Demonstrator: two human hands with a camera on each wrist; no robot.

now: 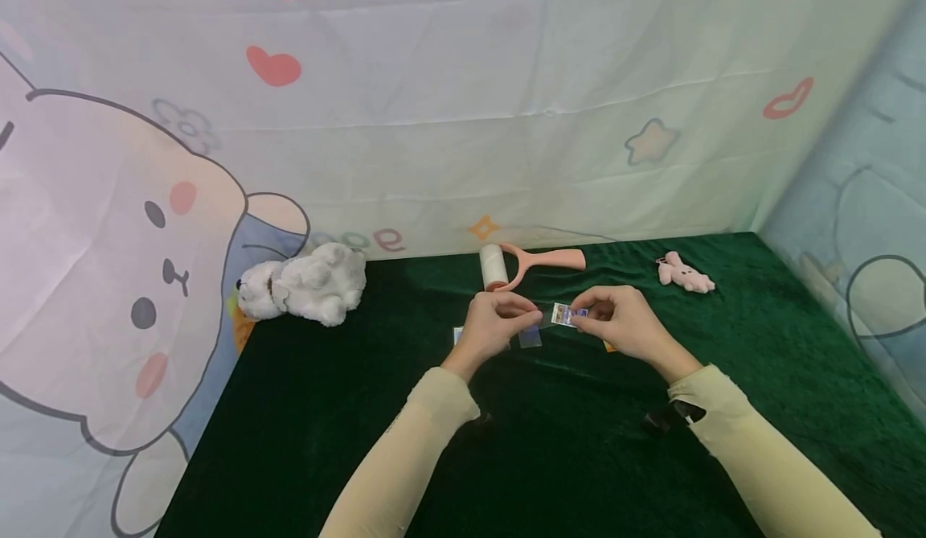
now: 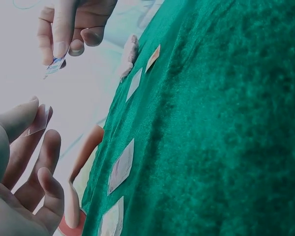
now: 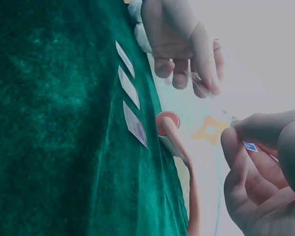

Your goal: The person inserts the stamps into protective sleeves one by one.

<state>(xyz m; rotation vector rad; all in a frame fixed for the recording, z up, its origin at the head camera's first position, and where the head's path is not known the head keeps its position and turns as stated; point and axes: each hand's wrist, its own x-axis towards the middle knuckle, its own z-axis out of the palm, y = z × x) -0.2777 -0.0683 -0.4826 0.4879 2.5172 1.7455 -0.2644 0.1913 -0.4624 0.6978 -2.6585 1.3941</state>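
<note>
In the head view my left hand (image 1: 495, 327) and right hand (image 1: 624, 322) face each other just above the green cloth. Between left thumb and forefinger I pinch a small clear plastic sleeve (image 2: 38, 124), its other fingers loosely bent. My right thumb and forefinger pinch a small printed card (image 1: 562, 315) with blue and white on it, partly covered by the fingertips. Card and sleeve are a short gap apart in the left wrist view. Below the hands, several small flat cards or sleeves lie in a row, among them a purplish one (image 3: 135, 125) and an orange one (image 2: 153, 59).
A lint roller (image 1: 553, 260) with a pink handle lies behind the hands. A white plush toy (image 1: 318, 285) is at the back left, a small pink plush (image 1: 686, 273) at the back right. A printed curtain (image 1: 448, 160) hangs behind the cloth-covered table (image 1: 325, 409).
</note>
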